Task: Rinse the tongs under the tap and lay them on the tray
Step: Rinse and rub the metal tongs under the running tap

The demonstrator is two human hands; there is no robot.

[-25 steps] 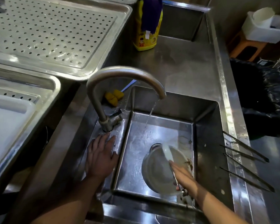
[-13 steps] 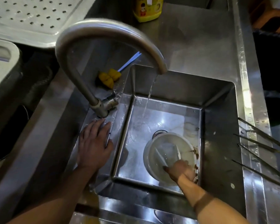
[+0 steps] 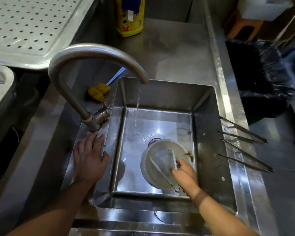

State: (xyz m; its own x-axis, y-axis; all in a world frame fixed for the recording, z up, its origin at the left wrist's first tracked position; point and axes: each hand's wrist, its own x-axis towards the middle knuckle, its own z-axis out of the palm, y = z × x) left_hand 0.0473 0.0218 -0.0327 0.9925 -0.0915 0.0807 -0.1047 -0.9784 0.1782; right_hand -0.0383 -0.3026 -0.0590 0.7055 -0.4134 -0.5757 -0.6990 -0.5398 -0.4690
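While the tap (image 3: pixel 99 55) keeps running into the sink (image 3: pixel 204 133) same as a second ago, the right hand (image 3: pixel 184 174) is the thing that's changed. It lay stretched along the tongs (image 3: pixel 157 166) back then and bunched up at the near rim of the white bowl (image 3: pixel 143 169) half a second ago. Now its fingers are spread out again over the right arm of the tongs. It's blurry, so I honestly cannot tell if it's pinching that arm or just touching it.

The tongs haven't gone anywhere. They lie open in a V inside the bowl, at the near right of the sink bottom, well off to the side of the stream. The left hand (image 3: pixel 89 157) hasn't budged either, flat and relaxed on the ledge just by the tap base. My read: still at the grab stage, no rinsing yet.

As for the rest, there's steel surface (image 3: pixel 169 53) all round, with the perforated tray (image 3: pixel 41 31) up at the far left corner. A bin with a black bag (image 3: pixel 262 79) sits beyond the right edge and a yellow bottle (image 3: pixel 129 19) at the far edge. Long metal tweezers (image 3: pixel 242 132) poke out over the right edge, and a yellow sponge brush (image 3: pixel 97 92) lies behind the tap.
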